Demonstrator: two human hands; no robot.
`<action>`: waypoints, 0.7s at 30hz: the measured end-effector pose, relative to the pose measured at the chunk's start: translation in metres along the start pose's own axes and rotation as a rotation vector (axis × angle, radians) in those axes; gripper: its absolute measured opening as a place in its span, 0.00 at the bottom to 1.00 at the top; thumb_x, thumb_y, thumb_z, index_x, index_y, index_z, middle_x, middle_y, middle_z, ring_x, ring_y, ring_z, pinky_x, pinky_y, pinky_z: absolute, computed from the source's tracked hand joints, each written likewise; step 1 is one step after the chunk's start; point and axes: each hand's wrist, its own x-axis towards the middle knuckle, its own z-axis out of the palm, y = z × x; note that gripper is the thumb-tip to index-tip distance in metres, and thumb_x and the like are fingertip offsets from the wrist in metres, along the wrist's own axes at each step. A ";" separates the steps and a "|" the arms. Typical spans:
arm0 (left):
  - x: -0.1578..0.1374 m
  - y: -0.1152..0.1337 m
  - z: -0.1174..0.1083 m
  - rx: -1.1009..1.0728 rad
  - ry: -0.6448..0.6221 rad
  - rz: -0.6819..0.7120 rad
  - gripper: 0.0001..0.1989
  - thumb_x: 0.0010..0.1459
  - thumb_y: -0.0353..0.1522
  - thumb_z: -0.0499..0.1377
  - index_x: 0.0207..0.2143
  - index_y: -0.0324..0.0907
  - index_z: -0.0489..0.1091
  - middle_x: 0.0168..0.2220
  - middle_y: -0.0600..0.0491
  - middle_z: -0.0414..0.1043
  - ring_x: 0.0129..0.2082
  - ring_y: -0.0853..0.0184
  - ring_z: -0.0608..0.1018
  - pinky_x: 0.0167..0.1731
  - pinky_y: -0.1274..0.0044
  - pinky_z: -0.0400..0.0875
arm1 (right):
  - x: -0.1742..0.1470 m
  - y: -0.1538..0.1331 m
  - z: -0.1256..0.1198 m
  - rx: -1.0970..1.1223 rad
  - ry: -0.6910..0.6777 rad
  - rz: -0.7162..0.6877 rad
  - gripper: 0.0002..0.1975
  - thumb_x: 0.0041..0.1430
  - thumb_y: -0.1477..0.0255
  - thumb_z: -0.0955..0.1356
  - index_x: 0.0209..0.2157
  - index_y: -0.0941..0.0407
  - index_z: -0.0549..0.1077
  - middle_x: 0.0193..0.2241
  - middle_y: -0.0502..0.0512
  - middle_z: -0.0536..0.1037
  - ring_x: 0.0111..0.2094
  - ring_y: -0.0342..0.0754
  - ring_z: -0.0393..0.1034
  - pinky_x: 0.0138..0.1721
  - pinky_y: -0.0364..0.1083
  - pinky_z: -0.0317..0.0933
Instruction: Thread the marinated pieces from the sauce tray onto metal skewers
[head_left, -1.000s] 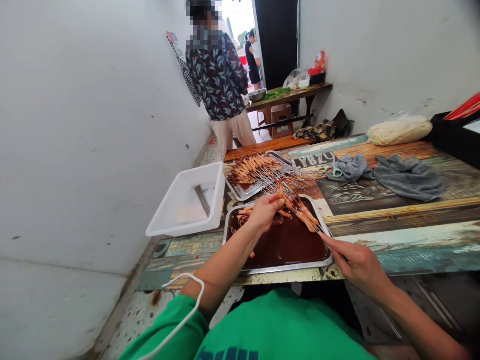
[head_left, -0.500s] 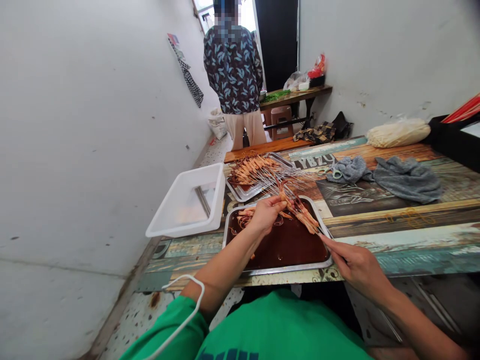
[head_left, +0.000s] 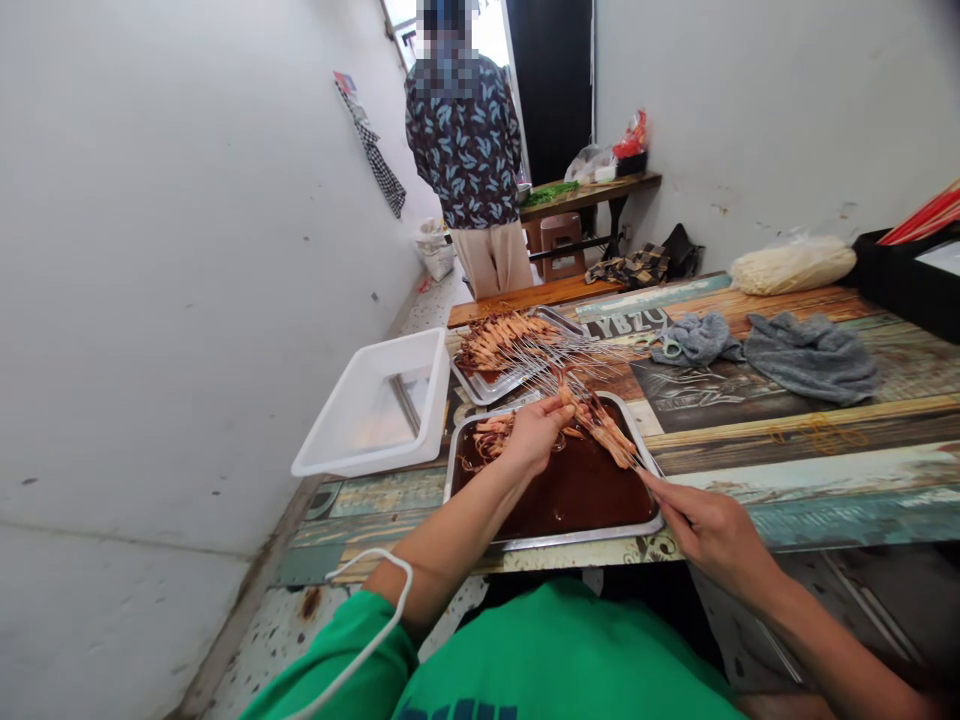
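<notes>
My left hand (head_left: 541,432) is closed, thumb and fingers pinching the upper end of pinkish, stringy meat on skewers (head_left: 611,440). My right hand (head_left: 712,525) grips thin metal skewers at the lower right end of that same meat. Both hands are over the near metal tray (head_left: 577,541), which holds dark red-brown liquid. More loose meat (head_left: 495,437) lies in the tray's far left part, partly behind my left hand. Beyond it, a second metal tray (head_left: 480,392) bears a pile of finished-looking meat skewers (head_left: 510,338), their bare metal ends pointing right.
A white plastic bin (head_left: 367,465) tilts at the table's left edge. Grey cloths (head_left: 814,360) and scissors (head_left: 670,347) lie to the right. A bagged pale bundle (head_left: 795,265) sits near a black box (head_left: 911,290). A person (head_left: 469,150) stands with their back turned beyond the table.
Almost nothing differs. Both hands keep their hold on the skewered meat, and the view has shifted very slightly.
</notes>
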 end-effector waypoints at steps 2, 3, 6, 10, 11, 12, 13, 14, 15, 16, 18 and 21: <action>0.001 0.002 0.000 -0.030 0.003 -0.005 0.07 0.39 0.29 0.64 0.25 0.35 0.72 0.27 0.50 0.76 0.29 0.68 0.76 0.42 0.73 0.66 | 0.001 0.000 0.000 -0.007 -0.002 -0.009 0.18 0.58 0.77 0.59 0.48 0.61 0.71 0.39 0.59 0.78 0.35 0.48 0.75 0.34 0.44 0.68; 0.001 0.003 0.000 -0.034 0.005 0.002 0.07 0.39 0.29 0.64 0.25 0.35 0.72 0.27 0.49 0.76 0.28 0.68 0.76 0.42 0.73 0.66 | 0.001 0.000 -0.001 -0.008 -0.004 -0.011 0.18 0.58 0.77 0.59 0.48 0.60 0.71 0.39 0.59 0.78 0.35 0.48 0.75 0.33 0.43 0.68; 0.001 0.004 0.000 -0.016 -0.004 0.030 0.08 0.40 0.29 0.64 0.27 0.35 0.72 0.28 0.49 0.76 0.29 0.68 0.76 0.41 0.73 0.67 | 0.001 0.001 -0.001 -0.003 -0.007 -0.013 0.18 0.58 0.77 0.59 0.48 0.60 0.71 0.39 0.59 0.78 0.34 0.48 0.75 0.32 0.43 0.68; -0.001 0.004 0.000 0.027 -0.002 0.064 0.09 0.41 0.30 0.63 0.28 0.35 0.72 0.28 0.49 0.76 0.30 0.66 0.76 0.40 0.72 0.67 | 0.000 0.001 -0.001 -0.013 -0.024 -0.006 0.18 0.59 0.76 0.58 0.49 0.59 0.70 0.39 0.59 0.78 0.35 0.48 0.75 0.34 0.44 0.68; -0.002 0.004 0.000 0.039 -0.003 0.075 0.09 0.42 0.30 0.63 0.29 0.35 0.72 0.29 0.49 0.76 0.31 0.66 0.76 0.40 0.72 0.67 | 0.000 0.001 -0.001 -0.016 -0.028 -0.002 0.19 0.59 0.76 0.58 0.49 0.58 0.70 0.39 0.59 0.78 0.35 0.48 0.75 0.34 0.44 0.68; -0.003 0.004 0.001 0.051 -0.006 0.087 0.09 0.43 0.30 0.63 0.29 0.35 0.72 0.29 0.49 0.76 0.31 0.66 0.76 0.41 0.72 0.67 | 0.000 0.000 -0.001 -0.019 -0.028 0.001 0.19 0.59 0.76 0.58 0.49 0.57 0.70 0.39 0.58 0.78 0.35 0.48 0.75 0.34 0.44 0.68; -0.003 0.004 0.001 0.064 -0.011 0.098 0.08 0.43 0.30 0.62 0.29 0.35 0.73 0.28 0.49 0.76 0.31 0.66 0.76 0.41 0.72 0.67 | 0.000 0.000 -0.001 -0.022 -0.026 0.003 0.19 0.59 0.76 0.58 0.50 0.56 0.70 0.39 0.57 0.79 0.34 0.48 0.75 0.34 0.44 0.68; -0.004 0.003 0.002 0.074 -0.015 0.106 0.08 0.43 0.30 0.62 0.29 0.35 0.73 0.28 0.49 0.76 0.31 0.66 0.76 0.41 0.72 0.66 | 0.001 0.000 -0.001 -0.026 -0.022 0.005 0.19 0.59 0.76 0.58 0.49 0.56 0.70 0.39 0.57 0.79 0.34 0.48 0.75 0.33 0.44 0.68; -0.004 0.003 0.002 0.080 -0.016 0.111 0.07 0.43 0.29 0.62 0.28 0.35 0.73 0.28 0.49 0.76 0.31 0.67 0.76 0.41 0.73 0.66 | 0.001 -0.001 -0.001 -0.029 -0.017 0.006 0.19 0.59 0.76 0.58 0.49 0.56 0.70 0.38 0.57 0.79 0.33 0.48 0.75 0.33 0.44 0.68; -0.005 0.002 0.003 0.081 -0.015 0.108 0.07 0.43 0.29 0.62 0.28 0.35 0.73 0.27 0.50 0.76 0.30 0.67 0.76 0.41 0.73 0.66 | 0.001 -0.001 -0.001 -0.029 -0.013 0.005 0.19 0.58 0.76 0.58 0.49 0.56 0.70 0.38 0.57 0.79 0.33 0.48 0.75 0.33 0.44 0.68; -0.005 0.001 0.003 0.063 -0.007 0.090 0.06 0.43 0.29 0.62 0.27 0.35 0.73 0.26 0.50 0.75 0.30 0.68 0.76 0.41 0.73 0.66 | 0.000 -0.001 -0.001 -0.022 -0.011 0.009 0.19 0.59 0.76 0.58 0.49 0.57 0.70 0.38 0.57 0.79 0.33 0.48 0.75 0.31 0.43 0.68; -0.004 0.000 0.003 -0.005 0.016 0.031 0.05 0.44 0.27 0.62 0.27 0.34 0.72 0.27 0.49 0.75 0.30 0.68 0.76 0.43 0.72 0.66 | 0.000 -0.001 -0.001 -0.008 -0.015 0.019 0.19 0.59 0.76 0.58 0.50 0.57 0.69 0.39 0.57 0.78 0.34 0.47 0.75 0.32 0.42 0.67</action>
